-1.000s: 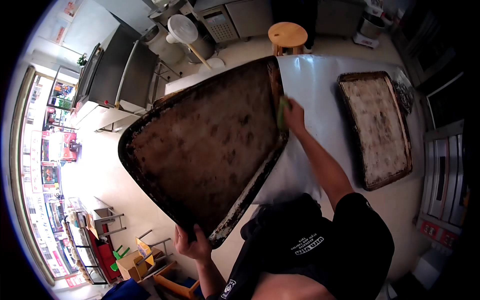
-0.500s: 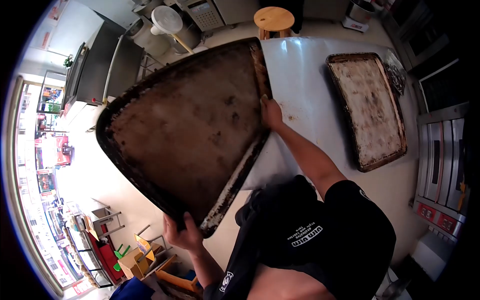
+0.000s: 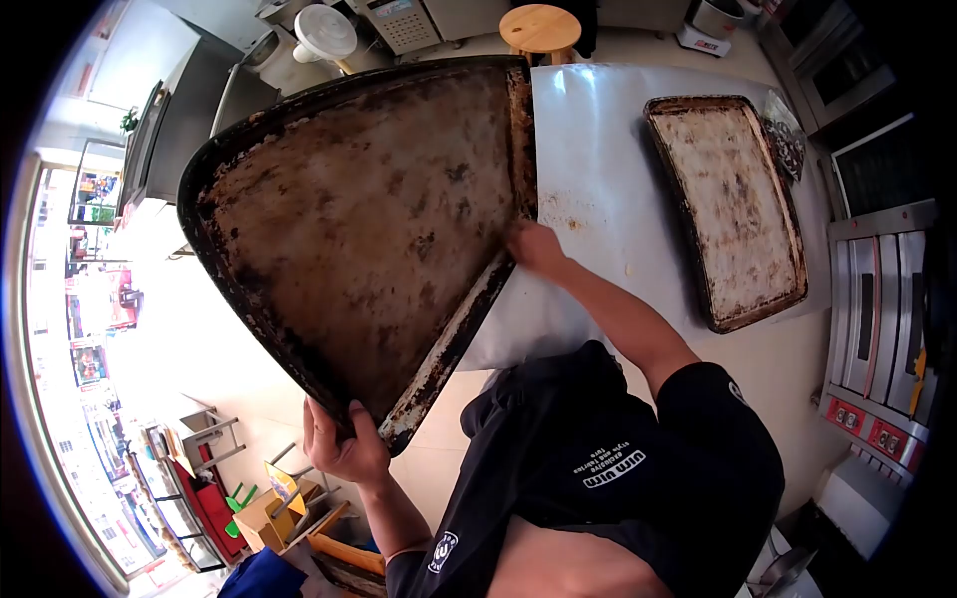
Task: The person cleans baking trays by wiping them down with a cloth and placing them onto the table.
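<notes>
At the baking tray's six o'clock, my left hand is clasping its rim; at three, my right hand is touching it, its grip holding what I cannot tell. The tray is hanging at my ten o'clock. Crumbs are dotting the counter; a second tray is lying at two, a stool standing at twelve.
</notes>
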Action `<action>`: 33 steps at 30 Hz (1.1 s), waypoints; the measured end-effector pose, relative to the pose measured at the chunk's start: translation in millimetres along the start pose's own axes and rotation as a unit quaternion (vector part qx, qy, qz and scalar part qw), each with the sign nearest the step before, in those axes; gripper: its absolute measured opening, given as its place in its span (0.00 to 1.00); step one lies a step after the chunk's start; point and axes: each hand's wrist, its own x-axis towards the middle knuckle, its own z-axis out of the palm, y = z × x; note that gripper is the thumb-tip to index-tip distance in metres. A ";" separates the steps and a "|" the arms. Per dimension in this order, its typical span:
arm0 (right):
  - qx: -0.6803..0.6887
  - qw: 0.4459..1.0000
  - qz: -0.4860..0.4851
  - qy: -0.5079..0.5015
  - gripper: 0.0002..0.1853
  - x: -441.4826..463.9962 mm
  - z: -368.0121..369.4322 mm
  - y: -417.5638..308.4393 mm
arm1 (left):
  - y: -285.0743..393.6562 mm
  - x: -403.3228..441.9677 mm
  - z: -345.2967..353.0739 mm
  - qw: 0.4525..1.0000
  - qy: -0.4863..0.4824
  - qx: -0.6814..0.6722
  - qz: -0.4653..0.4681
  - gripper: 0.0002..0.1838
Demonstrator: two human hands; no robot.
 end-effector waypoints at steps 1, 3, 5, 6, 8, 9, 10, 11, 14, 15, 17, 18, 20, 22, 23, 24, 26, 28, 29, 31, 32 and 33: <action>-0.033 0.999 0.041 0.009 0.08 4.8 14.0 21.6 | -3.0 -1.0 -1.4 1.000 -0.001 0.009 0.006 0.24; -0.021 0.998 0.057 -0.001 0.09 1.4 28.5 57.5 | -5.6 -5.4 0.5 1.000 0.010 0.012 0.006 0.25; 0.030 0.999 0.023 0.010 0.10 0.0 8.3 57.8 | -6.9 -6.7 3.2 0.999 0.037 0.003 -0.008 0.24; 0.044 0.998 0.040 0.008 0.10 -2.5 -2.9 54.6 | -6.9 -4.9 2.4 0.999 0.032 0.004 -0.009 0.24; 0.068 0.995 0.073 -0.003 0.11 -21.0 -30.3 39.1 | -6.2 -5.8 1.6 1.000 0.022 0.003 -0.020 0.24; 0.064 0.994 0.089 -0.015 0.10 -36.8 -30.7 40.1 | -6.2 -6.5 1.1 0.999 0.023 0.003 -0.023 0.24; 0.061 0.992 0.106 -0.028 0.10 -55.4 -30.0 40.6 | -5.9 -7.0 0.8 0.999 0.022 0.004 -0.026 0.24; 0.084 0.990 0.107 -0.037 0.11 -76.1 -26.4 38.5 | -6.1 -8.6 -0.2 0.999 0.020 0.003 -0.028 0.24; 0.092 0.992 0.086 -0.004 0.18 -117.5 -24.8 29.7 | -11.9 -12.5 3.9 0.998 0.043 -0.025 -0.046 0.25; 0.055 0.996 0.059 0.039 0.22 -122.8 -25.0 28.7 | -11.8 -10.9 4.3 0.997 0.040 -0.034 -0.047 0.25; 0.038 0.988 0.071 0.135 0.29 -116.0 -37.0 25.1 | -7.3 -6.4 4.4 0.997 0.034 -0.050 -0.051 0.25; 0.057 0.974 0.109 0.189 0.33 -100.9 -47.0 24.8 | -2.2 -4.5 2.8 0.999 0.022 -0.033 -0.035 0.26; 0.126 0.929 0.176 0.299 0.37 -64.8 -62.7 39.0 | 11.9 -3.4 -1.7 1.000 0.000 0.003 0.000 0.27; 0.220 0.858 0.229 0.404 0.37 -20.0 -70.0 58.4 | 22.2 -3.3 -3.3 0.996 -0.006 -0.009 0.088 0.30; 0.264 0.815 0.252 0.450 0.36 6.6 -70.4 57.8 | 27.7 -2.0 -5.9 0.991 -0.009 -0.015 0.132 0.31; 0.305 0.768 0.272 0.494 0.36 38.0 -69.6 55.8 | 36.6 -0.1 -11.2 0.988 -0.034 -0.011 0.148 0.36; 0.549 0.598 0.152 0.564 0.34 112.6 -29.7 9.0 | 43.6 0.4 -17.2 0.989 -0.038 -0.019 0.140 0.39; 0.281 0.862 0.248 0.340 0.36 136.9 -5.2 -53.2 | 46.8 -2.3 -7.7 0.990 0.005 -0.082 0.112 0.45; 0.302 0.860 0.259 0.320 0.36 154.3 8.9 -64.7 | 48.5 -2.4 1.0 0.983 0.045 -0.134 0.116 0.49; 0.336 0.841 0.271 0.325 0.37 157.2 12.2 -58.9 | 50.3 -9.2 -1.3 0.987 0.008 -0.080 0.137 0.49; 0.350 0.828 0.269 0.346 0.37 149.4 5.4 -55.6 | 46.7 -11.2 -4.7 0.989 0.009 -0.049 0.142 0.49; 0.365 0.815 0.259 0.368 0.37 149.3 -5.2 -51.4 | 43.1 -9.7 -4.7 0.989 0.017 -0.017 0.147 0.49</action>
